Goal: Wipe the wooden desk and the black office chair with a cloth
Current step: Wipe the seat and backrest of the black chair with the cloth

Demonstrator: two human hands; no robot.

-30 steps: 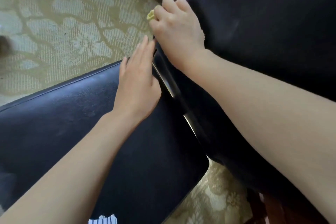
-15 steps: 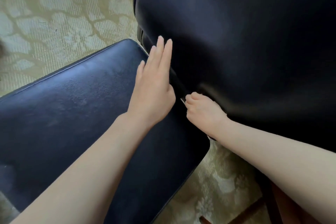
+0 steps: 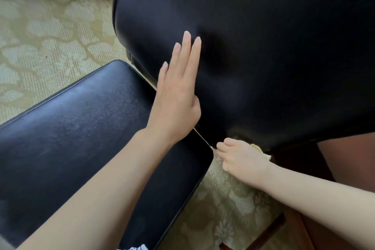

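Two bare hands were on the black chair (image 3: 263,57), seen from above. The left hand (image 3: 176,95) lay flat against the chair back (image 3: 274,36), fingers (image 3: 185,55) straight and close together, pointing up, w/ the thumb tucked at the lower edge; it held nothing, only pressed on the leather. The right hand (image 3: 241,158) was lower, at the bottom edge of the back, near the corner of the seat (image 3: 81,132). Its fingers were curled into a loose fist around a pale yellow cloth (image 3: 261,151); only a small part of the cloth showed behind the knuckles, approx. where the back ended. I cannot tell how much of the cloth touched the chair. A thin light strip (image 3: 203,138) ran in the gap between seat and back, just beside the right hand. The seat was dull and a bit dusty-looking, the back darker and smoother. Under the chair was a beige carpet (image 3: 50,26) w/ a flower pattern. At the right bottom some brown wood (image 3: 345,160) was visible, but it was not clear if it was the desk
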